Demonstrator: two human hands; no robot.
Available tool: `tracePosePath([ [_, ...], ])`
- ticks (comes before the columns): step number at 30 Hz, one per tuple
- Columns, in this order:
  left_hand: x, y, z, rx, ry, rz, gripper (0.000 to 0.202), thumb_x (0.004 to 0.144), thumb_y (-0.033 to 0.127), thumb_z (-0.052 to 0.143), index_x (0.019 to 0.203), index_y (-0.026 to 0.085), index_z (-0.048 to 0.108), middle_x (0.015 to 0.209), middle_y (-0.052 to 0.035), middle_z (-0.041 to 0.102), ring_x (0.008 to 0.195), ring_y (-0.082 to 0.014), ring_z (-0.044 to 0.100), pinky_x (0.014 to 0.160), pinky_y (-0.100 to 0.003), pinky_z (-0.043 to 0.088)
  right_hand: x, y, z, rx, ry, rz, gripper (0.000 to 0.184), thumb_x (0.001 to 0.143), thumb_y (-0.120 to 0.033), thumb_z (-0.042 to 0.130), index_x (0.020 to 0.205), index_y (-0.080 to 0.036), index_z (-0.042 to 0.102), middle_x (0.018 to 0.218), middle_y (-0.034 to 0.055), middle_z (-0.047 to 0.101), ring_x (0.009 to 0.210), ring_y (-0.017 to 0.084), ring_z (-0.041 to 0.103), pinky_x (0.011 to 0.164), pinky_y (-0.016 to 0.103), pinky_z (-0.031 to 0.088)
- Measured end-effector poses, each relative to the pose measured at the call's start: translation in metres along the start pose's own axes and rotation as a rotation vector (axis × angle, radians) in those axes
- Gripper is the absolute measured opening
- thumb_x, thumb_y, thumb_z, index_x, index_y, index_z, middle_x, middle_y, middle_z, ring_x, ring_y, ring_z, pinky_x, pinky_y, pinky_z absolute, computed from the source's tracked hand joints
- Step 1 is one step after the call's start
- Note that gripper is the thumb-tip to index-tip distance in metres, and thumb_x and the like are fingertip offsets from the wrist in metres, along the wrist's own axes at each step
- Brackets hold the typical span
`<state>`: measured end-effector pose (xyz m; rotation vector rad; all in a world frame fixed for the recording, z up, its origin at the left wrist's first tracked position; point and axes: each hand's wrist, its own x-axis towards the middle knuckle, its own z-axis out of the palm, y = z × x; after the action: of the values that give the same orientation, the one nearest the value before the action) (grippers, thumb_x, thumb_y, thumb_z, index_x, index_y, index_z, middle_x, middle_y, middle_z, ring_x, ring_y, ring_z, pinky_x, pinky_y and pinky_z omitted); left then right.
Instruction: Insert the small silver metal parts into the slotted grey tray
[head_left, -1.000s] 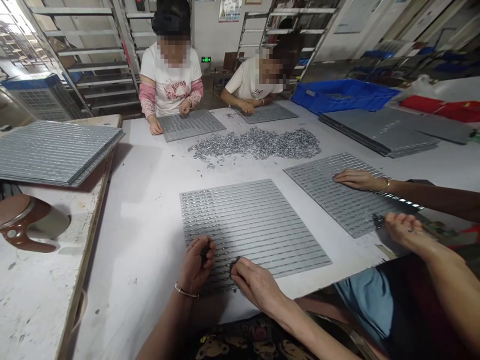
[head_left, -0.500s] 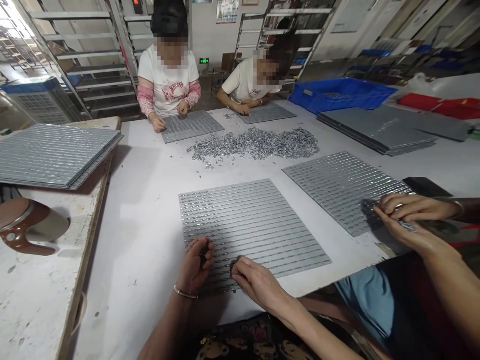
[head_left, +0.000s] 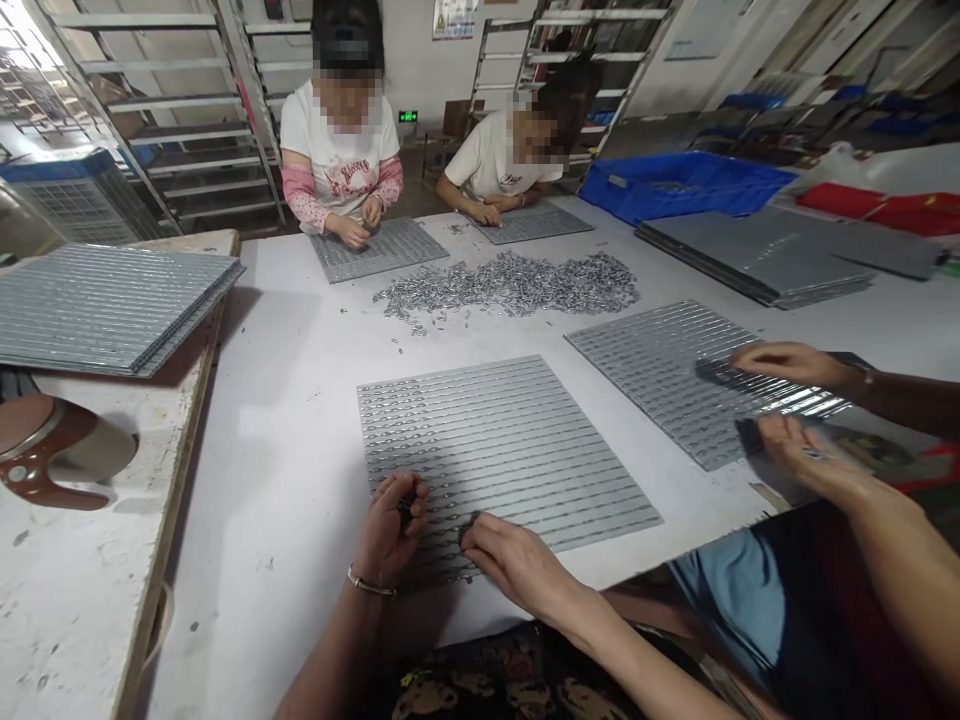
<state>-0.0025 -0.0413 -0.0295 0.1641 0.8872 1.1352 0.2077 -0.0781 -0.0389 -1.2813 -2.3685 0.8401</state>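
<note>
A grey square panel (head_left: 517,440) with thin parallel ridges lies in front of me; small shiny oval pieces (head_left: 397,420) sit in rows along its left side. My left hand (head_left: 388,525), wearing a bracelet, is over the panel's near left corner, its fingers curled round small dark pieces (head_left: 407,508) partly hidden in the palm. Beside it, my right hand (head_left: 517,560) rests at the near edge with thumb and fingers pinched together at the ridges. Whatever lies between those fingertips is hidden. Further back is a heap of loose shiny oval pieces (head_left: 517,285).
At right, a co-worker's hands (head_left: 806,440) are over another ridged panel (head_left: 660,370). Two people (head_left: 341,150) work across the table. Stacked panels (head_left: 112,305) and a brown mug (head_left: 64,450) stand left; a blue crate (head_left: 682,185) and grey sheets (head_left: 750,250) are back right.
My hands have hardly moved. The co-worker's hands at right have come apart, one now further over the panel. Across the table, one person's hand has moved inward to the other.
</note>
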Motion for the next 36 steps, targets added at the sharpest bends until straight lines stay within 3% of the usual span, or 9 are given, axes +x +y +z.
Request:
tracePosePath([
  [4, -0.001, 0.000, 0.001, -0.015, 0.000, -0.002, 0.031, 0.069, 0.025, 0.085, 0.084, 0.013, 0.061, 0.071, 0.0005, 0.059, 0.050, -0.0034, 0.042, 0.035, -0.011, 0.024, -0.010, -0.001, -0.006, 0.055, 0.001, 0.022, 0.024, 0.105, -0.029, 0.046, 0.092, -0.023, 0.065, 0.089, 0.0039, 0.066, 0.079, 0.017, 0.065, 0.069, 0.026, 0.047],
  [13, 0.001, -0.001, 0.000, 0.001, -0.009, -0.010, 0.030, 0.070, 0.025, 0.084, 0.084, 0.014, 0.059, 0.071, 0.0008, 0.058, 0.050, -0.0036, 0.042, 0.036, -0.011, 0.025, -0.014, 0.001, 0.007, -0.171, 0.012, -0.097, 0.031, 0.108, -0.026, 0.039, 0.089, -0.021, 0.063, 0.086, 0.0028, 0.065, 0.074, 0.014, 0.061, 0.065, 0.024, 0.042],
  [21, -0.002, 0.004, 0.007, -0.114, 0.046, -0.065, 0.017, 0.079, 0.015, 0.074, 0.084, 0.013, 0.059, 0.072, -0.0004, 0.057, 0.049, -0.0042, 0.043, 0.034, -0.012, 0.024, -0.014, 0.003, 0.006, -0.072, 0.044, -0.107, 0.028, 0.106, -0.026, 0.042, 0.087, -0.021, 0.062, 0.086, 0.0031, 0.064, 0.073, 0.013, 0.060, 0.063, 0.024, 0.041],
  [24, -0.005, 0.011, 0.012, -0.304, 0.132, -0.114, 0.010, 0.085, 0.007, 0.064, 0.083, 0.014, 0.056, 0.075, -0.0021, 0.059, 0.052, -0.0051, 0.048, 0.038, -0.012, 0.033, -0.011, 0.002, 0.001, 0.105, 0.071, -0.034, 0.016, 0.102, -0.030, 0.053, 0.095, -0.021, 0.065, 0.085, 0.0019, 0.064, 0.073, 0.013, 0.061, 0.063, 0.023, 0.045],
  [28, -0.008, 0.011, 0.018, -0.387, 0.256, -0.110, 0.010, 0.087, 0.004, 0.059, 0.083, 0.014, 0.058, 0.078, -0.0043, 0.065, 0.062, -0.0098, 0.061, 0.055, -0.018, 0.049, 0.005, -0.006, -0.010, 0.232, 0.248, 0.048, 0.022, 0.101, -0.036, 0.055, 0.089, -0.021, 0.066, 0.070, -0.0011, 0.059, 0.064, 0.014, 0.057, 0.061, 0.024, 0.045],
  [31, -0.005, -0.001, 0.023, -0.320, 0.203, -0.156, 0.013, 0.085, 0.005, 0.060, 0.075, 0.014, 0.059, 0.067, -0.0015, 0.061, 0.056, -0.0104, 0.060, 0.055, -0.020, 0.047, 0.027, -0.020, -0.015, 0.185, 0.274, -0.051, 0.018, 0.101, -0.031, 0.053, 0.093, -0.021, 0.066, 0.082, 0.0021, 0.066, 0.074, 0.016, 0.061, 0.068, 0.026, 0.048],
  [34, 0.001, -0.016, 0.028, -0.252, 0.045, -0.232, 0.023, 0.089, 0.012, 0.055, 0.067, 0.013, 0.060, 0.066, -0.0050, 0.063, 0.062, -0.0143, 0.063, 0.064, -0.024, 0.050, 0.053, -0.030, -0.015, 0.022, 0.153, -0.147, 0.014, 0.095, -0.017, 0.054, 0.101, -0.019, 0.067, 0.101, 0.0069, 0.069, 0.093, 0.020, 0.064, 0.082, 0.031, 0.051],
  [36, 0.007, -0.021, 0.030, -0.204, -0.001, -0.238, 0.030, 0.093, 0.022, 0.056, 0.065, 0.013, 0.061, 0.068, -0.0076, 0.064, 0.066, -0.0176, 0.065, 0.067, -0.027, 0.051, 0.068, -0.030, -0.015, -0.112, 0.063, -0.153, 0.018, 0.091, -0.010, 0.052, 0.094, -0.018, 0.068, 0.098, 0.0073, 0.069, 0.092, 0.021, 0.063, 0.082, 0.033, 0.049],
])
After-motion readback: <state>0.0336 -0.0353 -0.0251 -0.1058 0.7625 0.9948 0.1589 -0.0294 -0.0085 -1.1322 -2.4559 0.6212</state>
